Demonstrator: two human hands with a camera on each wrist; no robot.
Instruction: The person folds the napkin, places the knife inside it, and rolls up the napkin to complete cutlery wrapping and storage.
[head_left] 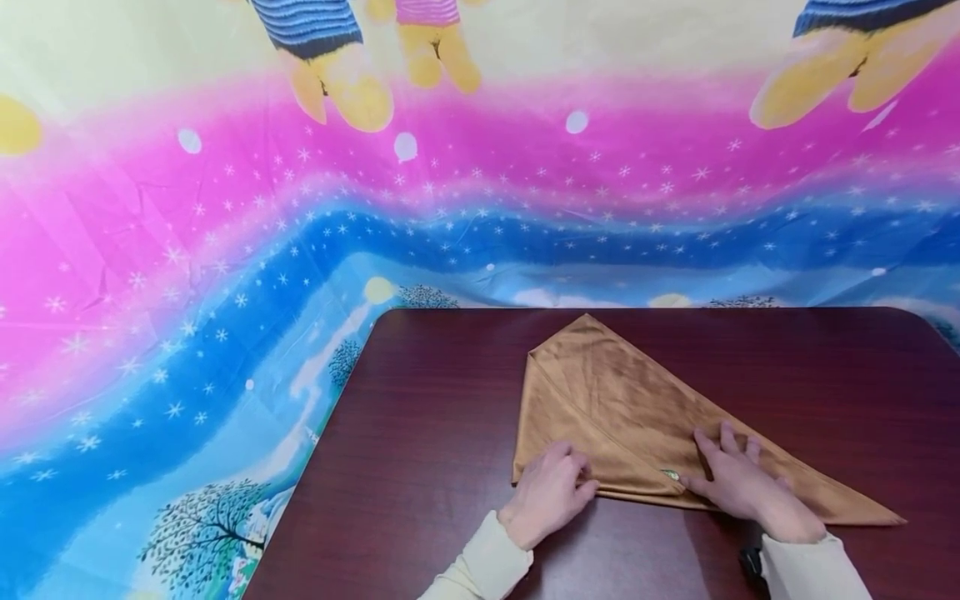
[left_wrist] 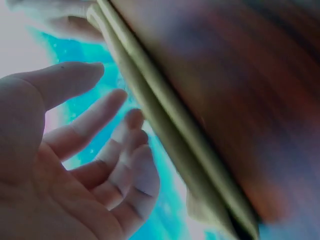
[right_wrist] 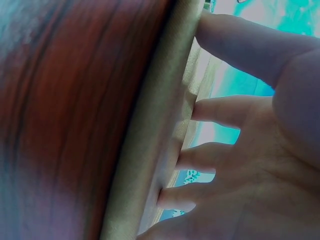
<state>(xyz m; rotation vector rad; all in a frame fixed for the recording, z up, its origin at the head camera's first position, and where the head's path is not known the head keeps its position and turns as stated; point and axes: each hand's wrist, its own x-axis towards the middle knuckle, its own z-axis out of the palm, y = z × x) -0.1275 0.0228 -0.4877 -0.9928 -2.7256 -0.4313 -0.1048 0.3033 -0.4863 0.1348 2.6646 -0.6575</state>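
A golden-brown cloth (head_left: pixel 637 383), folded into layers with a pointed top and a long point to the right, lies flat on the table. My left hand (head_left: pixel 546 492) is over its front left edge, fingers loosely bent. Nothing is between those fingers in the left wrist view, where the doubled edge of the cloth (left_wrist: pixel 150 107) runs just beyond the fingertips. With fingers spread, my right hand (head_left: pixel 738 479) rests on the right part of the cloth. Its fingertips (right_wrist: pixel 202 109) touch the fabric in the right wrist view. Near the right thumb shows a small green-and-white tag (head_left: pixel 671 475).
The dark red-brown table (head_left: pixel 420 433) has rounded far corners. Behind it and to its left hangs a printed backdrop (head_left: pixel 225 250) in pink and blue with snowflakes and trees. A black object (head_left: pixel 750 562) sits at the right sleeve's cuff.
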